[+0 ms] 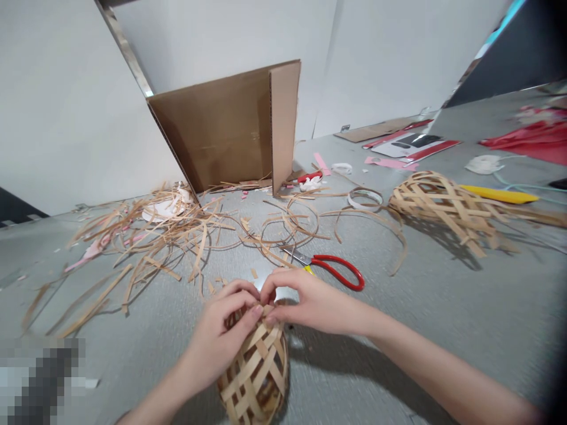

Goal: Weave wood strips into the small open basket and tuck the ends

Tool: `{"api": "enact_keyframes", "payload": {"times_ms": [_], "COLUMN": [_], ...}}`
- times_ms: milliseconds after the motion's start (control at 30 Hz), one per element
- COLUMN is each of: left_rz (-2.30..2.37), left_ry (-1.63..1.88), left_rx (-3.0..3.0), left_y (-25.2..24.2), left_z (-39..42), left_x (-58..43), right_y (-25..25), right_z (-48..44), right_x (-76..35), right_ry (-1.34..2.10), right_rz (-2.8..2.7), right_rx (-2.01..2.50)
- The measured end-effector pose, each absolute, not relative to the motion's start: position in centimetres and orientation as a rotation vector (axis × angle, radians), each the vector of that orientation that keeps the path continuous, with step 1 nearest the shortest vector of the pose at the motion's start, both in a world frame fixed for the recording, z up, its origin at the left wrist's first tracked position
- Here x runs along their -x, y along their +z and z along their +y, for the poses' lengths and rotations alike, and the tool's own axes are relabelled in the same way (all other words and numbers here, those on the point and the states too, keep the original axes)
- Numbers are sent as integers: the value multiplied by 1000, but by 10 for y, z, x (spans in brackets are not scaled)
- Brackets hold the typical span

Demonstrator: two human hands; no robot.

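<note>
A round basket of woven bamboo strips (256, 372) sits on the grey table top right below me, with its top end gathered between my hands. My left hand (221, 333) wraps its left side, fingertips pinching the strips at the top. My right hand (305, 301) comes in from the right, and its thumb and fingers also pinch those strip ends. The hands almost meet there, and the fingers hide the strip ends. Red-handled scissors (328, 265) lie just beyond my right hand.
Loose bamboo shavings (146, 242) spread across the table beyond my hands. A second woven bamboo piece (443, 206) lies at right, near a yellow strip (499, 193). A folded cardboard sheet (221, 130) stands at the back. Red and pink papers lie far right.
</note>
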State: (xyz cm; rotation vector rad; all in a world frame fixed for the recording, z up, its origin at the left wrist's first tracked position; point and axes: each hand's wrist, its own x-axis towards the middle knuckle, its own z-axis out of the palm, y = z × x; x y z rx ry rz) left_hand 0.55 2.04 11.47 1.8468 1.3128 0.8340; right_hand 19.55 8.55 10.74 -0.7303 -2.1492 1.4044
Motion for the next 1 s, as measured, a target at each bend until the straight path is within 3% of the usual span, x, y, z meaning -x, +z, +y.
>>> {"api": "enact_keyframes", "payload": {"times_ms": [533,1000], "left_rz": [1355,1640], "left_ry": [1086,1009], "left_rx": [-1956,-2085], "left_y": [113,86], "left_z": [11,-3], "left_x": [-7,15], "right_y": [111,85], "right_z": [80,87], "right_x": [-192,-205], "right_ry": [1409,1333], "right_rz": [-2142,-1831], "right_rx": [616,811]}}
